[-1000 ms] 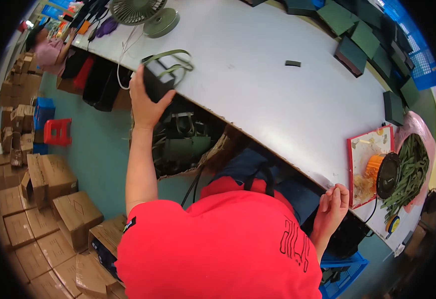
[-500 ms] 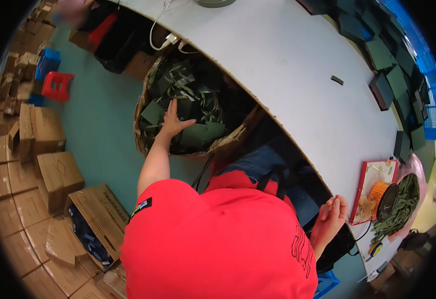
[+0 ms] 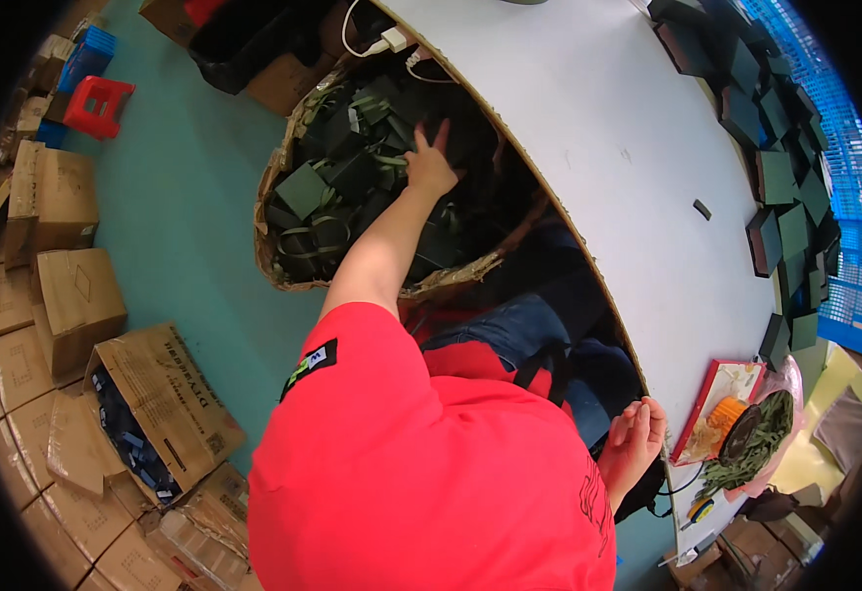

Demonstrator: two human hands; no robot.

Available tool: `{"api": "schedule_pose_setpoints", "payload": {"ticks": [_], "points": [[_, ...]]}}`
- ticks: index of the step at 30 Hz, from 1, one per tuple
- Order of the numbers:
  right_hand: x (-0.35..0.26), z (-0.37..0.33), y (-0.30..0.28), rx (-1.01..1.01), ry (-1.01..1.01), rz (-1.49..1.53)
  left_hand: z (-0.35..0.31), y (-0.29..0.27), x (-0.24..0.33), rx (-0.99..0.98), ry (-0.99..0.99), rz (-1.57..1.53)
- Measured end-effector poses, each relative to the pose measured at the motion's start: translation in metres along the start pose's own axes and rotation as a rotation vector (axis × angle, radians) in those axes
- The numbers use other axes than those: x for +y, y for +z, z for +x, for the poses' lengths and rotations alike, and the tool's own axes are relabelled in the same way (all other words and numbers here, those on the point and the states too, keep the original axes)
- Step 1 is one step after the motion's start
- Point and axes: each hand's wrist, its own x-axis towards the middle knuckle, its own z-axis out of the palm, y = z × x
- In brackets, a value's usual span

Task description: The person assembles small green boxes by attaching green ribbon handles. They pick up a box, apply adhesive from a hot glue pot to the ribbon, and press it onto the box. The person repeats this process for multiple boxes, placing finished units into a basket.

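My left hand (image 3: 434, 171) reaches over the far right part of a wide cardboard bin (image 3: 265, 187) with a ragged rim. Its thumb and fingers are spread, and no item shows in its grasp. Dark green flat box-like pieces (image 3: 302, 190) and loops of green ribbon (image 3: 328, 232) fill the bin around it. At the near edge of the white table (image 3: 588, 108), my right hand (image 3: 635, 440) is held with its fingers curled together. Whether anything sits inside those fingers is hidden.
A red box lid (image 3: 699, 414), an orange spool (image 3: 731, 426) and a heap of green ribbon strips (image 3: 770, 433) lie right. Dark green boxes (image 3: 775, 177) line the table's far side by a blue basket (image 3: 844, 177). Cartons (image 3: 76, 305) and a red stool (image 3: 98, 105) stand left.
My left hand has moved right and farther into the bin, its fingers still spread. The view has shifted and turned. My right hand stays curled by the table edge.
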Motion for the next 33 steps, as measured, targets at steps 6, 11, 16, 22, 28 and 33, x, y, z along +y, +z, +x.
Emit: {"api": "schedule_pose_setpoints", "payload": {"ticks": [6, 11, 16, 22, 28, 33], "points": [[-0.002, -0.001, 0.007, -0.007, 0.022, -0.049, 0.017, 0.008, 0.026, -0.073, -0.005, 0.093], [-0.005, -0.001, 0.015, -0.005, 0.045, -0.064, 0.021, 0.017, 0.042, -0.113, 0.143, 0.253], [-0.012, -0.002, 0.013, 0.014, 0.029, -0.085, 0.014, 0.003, 0.004, -0.075, 0.302, 0.181], [-0.002, -0.003, 0.003, 0.066, 0.077, -0.06, -0.075, -0.036, -0.043, -0.002, 0.501, 0.335], [-0.001, 0.002, -0.006, 0.093, 0.098, -0.081, -0.109, -0.035, -0.096, 0.005, 0.255, 0.388], [-0.008, 0.003, -0.019, 0.017, 0.157, -0.084, -0.04, -0.041, -0.087, -0.149, 0.105, 0.317]]}}
